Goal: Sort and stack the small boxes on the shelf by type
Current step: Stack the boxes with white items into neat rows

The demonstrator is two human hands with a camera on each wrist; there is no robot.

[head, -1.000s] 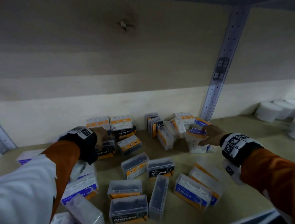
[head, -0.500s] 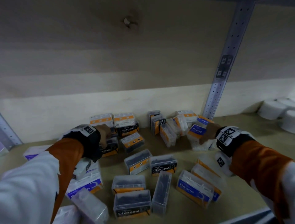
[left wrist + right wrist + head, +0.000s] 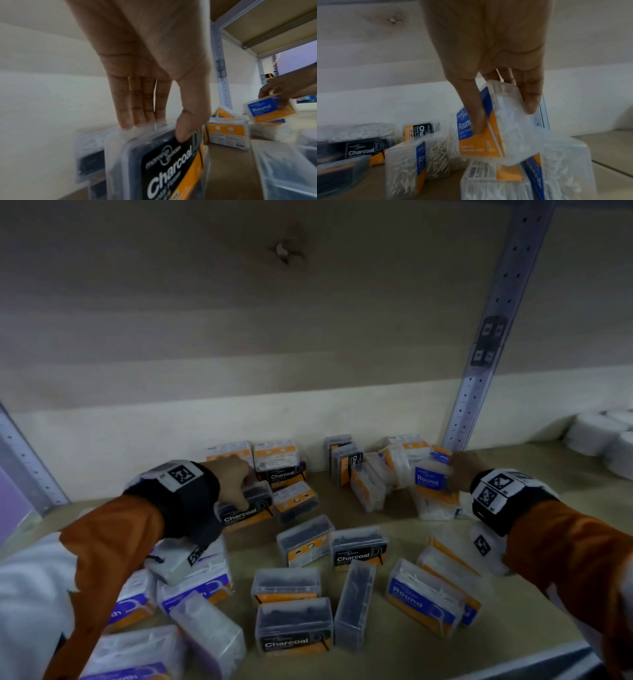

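My left hand point(image 3: 154, 75) pinches a Charcoal box point(image 3: 245, 508) at the back left; my right hand point(image 3: 491, 56) grips a Round box point(image 3: 489, 125) over the white pile by the shelf post point(image 3: 479, 371). I'd say we're early: most boxes lie scattered and mixed across the shelf point(image 3: 394, 659).

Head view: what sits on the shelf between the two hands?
Between left hand and right hand: an orange-backed box, upright Charcoal boxes and leaning white-pick boxes, per head view.
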